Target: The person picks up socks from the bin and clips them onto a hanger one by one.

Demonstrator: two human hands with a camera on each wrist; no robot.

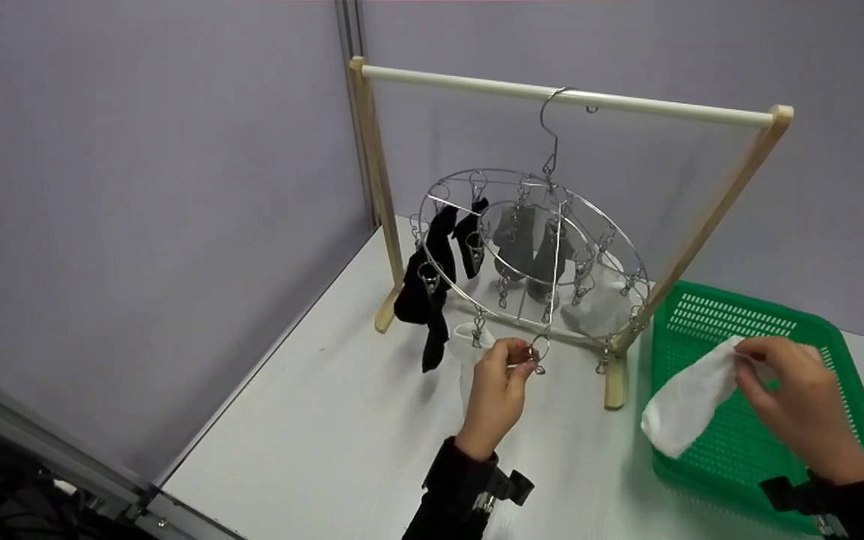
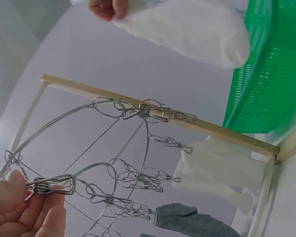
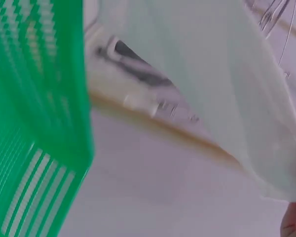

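My left hand [image 1: 499, 391] pinches a metal clip [image 2: 48, 185] at the near edge of the round wire drying hanger [image 1: 469, 296]. The right hand [image 1: 807, 401] holds a white sock [image 1: 691, 401] by one end; it hangs slanting over the green basket [image 1: 664, 471]. In the right wrist view the sock [image 3: 212, 89] spreads across much of the picture. Black socks [image 1: 441, 247] hang from clips on the hanger's left side, grey socks [image 1: 514, 244] at its back. One white sock [image 1: 464, 352] hangs behind my left hand, and white socks [image 2: 212, 170] hang at the right rear.
The hanger hooks over the white bar [image 1: 469, 80] of a wooden-legged stand [image 1: 709, 232] on a white table [image 1: 289, 442]. Several unloaded clips dangle from the rings, such as one clip [image 1: 603, 365] at the front right. Grey walls [image 1: 214, 150] rise behind and to the left.
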